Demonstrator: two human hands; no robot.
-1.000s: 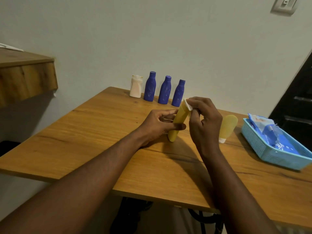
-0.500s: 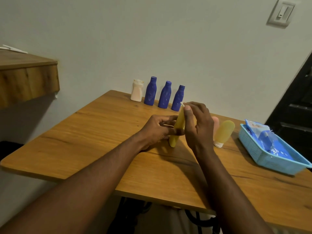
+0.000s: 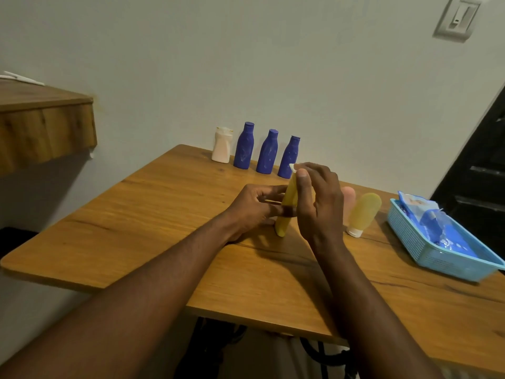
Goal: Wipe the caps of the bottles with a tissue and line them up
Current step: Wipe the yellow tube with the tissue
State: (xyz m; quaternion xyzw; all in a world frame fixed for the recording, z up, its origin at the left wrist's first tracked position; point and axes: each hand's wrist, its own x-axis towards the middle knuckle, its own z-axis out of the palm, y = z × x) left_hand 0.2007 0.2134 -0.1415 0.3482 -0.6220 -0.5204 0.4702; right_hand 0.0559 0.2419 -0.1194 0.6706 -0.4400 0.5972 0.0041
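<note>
from the head view, the person has the yellow bottle (image 3: 283,228) standing on its lower end on the worktop (image 3: 136,228), leaning a little away from them, roughly in the middle and nearer than the row at the wall. the left hand (image 3: 255,207) has its fingers curled round the bottle's middle, thumb across the front. the right hand (image 3: 321,206) is up at the top end, fingers pinched together over the cap, with a bit of white poking out that i take for the tissue (image 3: 292,166); the cap itself is hidden under them, so i can't tell how clean it is. to do this well, i'd say hold the body firm with the left and turn the tissue right round the cap, rim and top, not just dab one side, and don't squeeze the soft body hard. then it wants to go upright just beside the last blue bottle (image 3: 289,157), in line with the other blue bottles (image 3: 245,146) and the white bottle (image 3: 222,144). a second yellow bottle (image 3: 364,212) and a pink bottle (image 3: 349,198) wait to the right, near the blue basket (image 3: 426,250), so there is more wiping to come.
</note>
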